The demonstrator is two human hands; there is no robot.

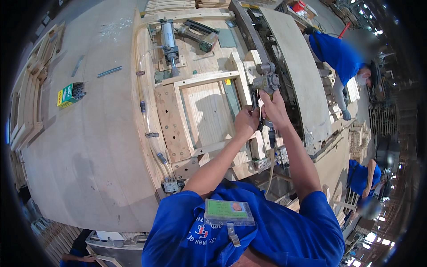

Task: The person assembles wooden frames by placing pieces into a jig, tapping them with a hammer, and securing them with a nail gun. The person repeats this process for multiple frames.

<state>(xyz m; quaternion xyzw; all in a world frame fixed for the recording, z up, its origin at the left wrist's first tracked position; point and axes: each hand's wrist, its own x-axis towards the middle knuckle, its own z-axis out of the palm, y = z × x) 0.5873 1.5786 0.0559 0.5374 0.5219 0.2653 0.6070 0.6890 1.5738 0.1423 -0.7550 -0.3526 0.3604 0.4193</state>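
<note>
My right hand [275, 109] is wrapped round the handle of a metal air nail gun [266, 82], with a hose fitting hanging below it. Close beside it, my left hand [247, 122] has its fingers closed on the dark magazine of the same gun; whether a nail strip is between them is hidden. Left of both hands, a pale wooden frame [211, 79] sits in a wooden jig [167, 120]. Beyond the frame, an air cylinder [168, 39] is mounted on the jig, and a second nail gun [201, 36] lies to its right.
On the board at left [111, 147] are a green and yellow box of nails [67, 95] and loose nail strips [109, 71]. A clear air hose [143, 93] runs along the jig. Another panel [299, 71] stands right. Two co-workers in blue [340, 55] are at the right.
</note>
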